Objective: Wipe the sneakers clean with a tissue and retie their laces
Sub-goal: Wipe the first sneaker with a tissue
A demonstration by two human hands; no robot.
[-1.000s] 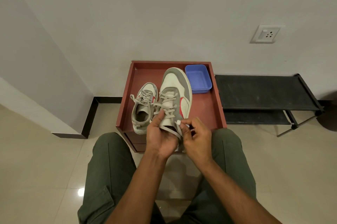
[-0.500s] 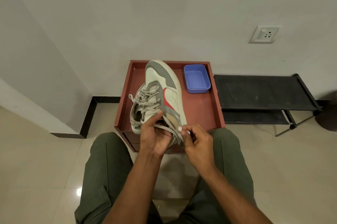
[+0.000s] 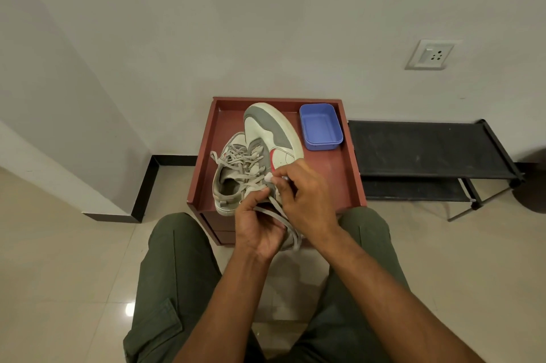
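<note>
A white and grey sneaker (image 3: 270, 130) with a red side mark is held tilted above the red-brown tray (image 3: 345, 173), toe pointing away from me. My left hand (image 3: 258, 225) grips its heel end and a loose grey lace. My right hand (image 3: 305, 195) presses a small white tissue (image 3: 268, 177) against the sneaker's side, just below the red mark. The second sneaker (image 3: 227, 185) lies on the tray to the left, partly hidden behind the held one, its laces loose.
An empty blue plastic tub (image 3: 320, 127) sits in the tray's far right corner. A black low rack (image 3: 425, 153) stands to the right against the wall. A wall socket (image 3: 430, 54) is above it. My knees in green trousers flank the tray's cabinet.
The held sneaker has rolled onto its side toward the left. My right hand moved up from the lace ends to the sneaker's side with the tissue.
</note>
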